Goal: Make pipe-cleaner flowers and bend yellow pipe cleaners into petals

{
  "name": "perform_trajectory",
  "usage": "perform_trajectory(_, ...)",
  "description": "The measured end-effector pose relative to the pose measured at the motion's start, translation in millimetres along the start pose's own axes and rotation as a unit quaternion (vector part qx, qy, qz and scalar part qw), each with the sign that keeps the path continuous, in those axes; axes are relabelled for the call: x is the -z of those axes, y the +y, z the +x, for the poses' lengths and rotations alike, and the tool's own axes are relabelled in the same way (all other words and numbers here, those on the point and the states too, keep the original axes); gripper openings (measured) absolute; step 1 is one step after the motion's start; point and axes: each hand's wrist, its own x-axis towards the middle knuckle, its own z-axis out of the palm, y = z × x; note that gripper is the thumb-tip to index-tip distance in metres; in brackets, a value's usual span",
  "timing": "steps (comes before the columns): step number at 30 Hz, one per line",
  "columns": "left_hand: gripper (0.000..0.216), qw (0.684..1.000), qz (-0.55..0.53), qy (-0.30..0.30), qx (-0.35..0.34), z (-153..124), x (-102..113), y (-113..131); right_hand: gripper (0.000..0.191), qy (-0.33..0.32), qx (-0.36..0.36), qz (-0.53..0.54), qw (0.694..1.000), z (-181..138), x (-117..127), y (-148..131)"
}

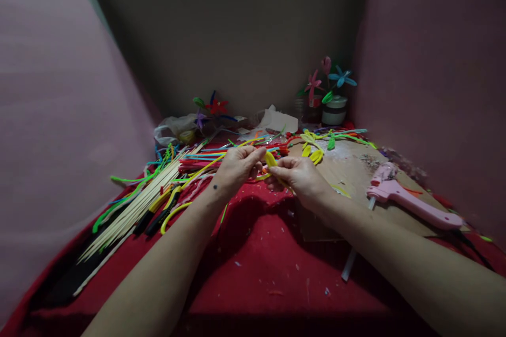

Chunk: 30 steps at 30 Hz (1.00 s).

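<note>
Both of my hands meet over the red cloth (256, 253) near the middle of the view. My left hand (237, 166) and my right hand (298, 176) each pinch a yellow pipe cleaner (271, 160), which is bent into a loop between the fingertips. A yellow tail of it trails under my right hand. More yellow loops (314, 154) lie just behind on a brown cardboard sheet (356, 168).
A bundle of wooden skewers (138, 205) and many coloured pipe cleaners (197, 160) lie to the left. A pink glue gun (407, 200) rests on the cardboard at right. Finished pipe-cleaner flowers stand in a jar (334, 110) at the back; walls close in on both sides.
</note>
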Motion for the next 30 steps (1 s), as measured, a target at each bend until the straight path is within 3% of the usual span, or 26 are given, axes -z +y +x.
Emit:
perform_trajectory(3, 0.028, 0.997, 0.020, -0.069, 0.025, 1, 3, 1, 0.012, 0.031, 0.025, 0.021, 0.999, 3, 5, 2)
perform_trajectory(6, 0.023, 0.990, 0.079, -0.116, 0.004, -1, 0, 0, 0.015, 0.040, 0.049, -0.002, 0.998, 3, 8, 3)
perform_trajectory(12, 0.021, 0.953, 0.247, 0.041, -0.171, -6, -14, -1, 0.021, 0.054, 0.054, 0.037, 0.996, 6, 7, 7)
perform_trajectory(14, 0.020, 0.967, 0.199, 0.052, -0.149, -6, -15, -1, 0.021, 0.048, 0.043, 0.077, 0.995, 8, 7, 6)
perform_trajectory(17, 0.022, 0.998, 0.027, 0.034, -0.036, -2, -13, -5, 0.019, 0.051, 0.031, 0.133, 0.989, 10, 8, 5)
perform_trajectory(21, 0.014, 0.984, -0.160, 0.047, 0.059, 4, -12, -15, 0.016, 0.060, 0.007, 0.187, 0.980, 12, 9, 4)
perform_trajectory(26, 0.020, 0.981, -0.160, -0.099, 0.052, 3, -24, -23, 0.015, 0.059, 0.017, 0.192, 0.979, 13, 10, 4)
perform_trajectory(30, 0.012, 0.991, -0.103, -0.082, 0.037, -2, -34, -24, 0.021, 0.058, 0.043, 0.148, 0.986, 12, 10, 7)
